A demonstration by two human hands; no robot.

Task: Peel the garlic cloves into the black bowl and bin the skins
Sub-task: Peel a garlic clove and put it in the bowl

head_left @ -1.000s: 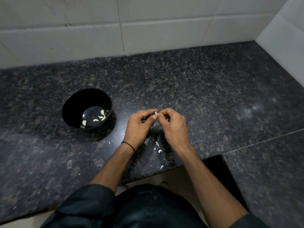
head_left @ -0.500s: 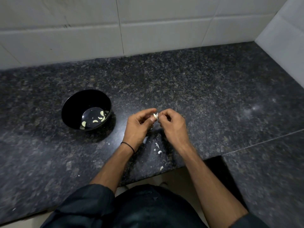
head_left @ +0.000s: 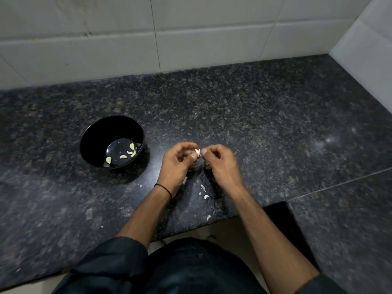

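A small white garlic clove (head_left: 198, 152) is pinched between the fingertips of my left hand (head_left: 178, 164) and my right hand (head_left: 220, 164), just above the dark granite counter (head_left: 254, 124). To the left stands the black bowl (head_left: 93, 145), with several peeled cloves (head_left: 127, 153) lying on its bottom. Loose bits of white skin (head_left: 203, 188) lie on the counter under and in front of my hands, and one piece (head_left: 208, 217) sits near the counter's front edge. No bin is in view.
White wall tiles (head_left: 191, 39) run along the back and the right side. The counter's front edge has a cut-out step (head_left: 275, 206) just right of my right forearm. My dark clothing fills the bottom of the view.
My hands have stayed together on the clove with only slight shifts of the fingers. The bowl has not moved.
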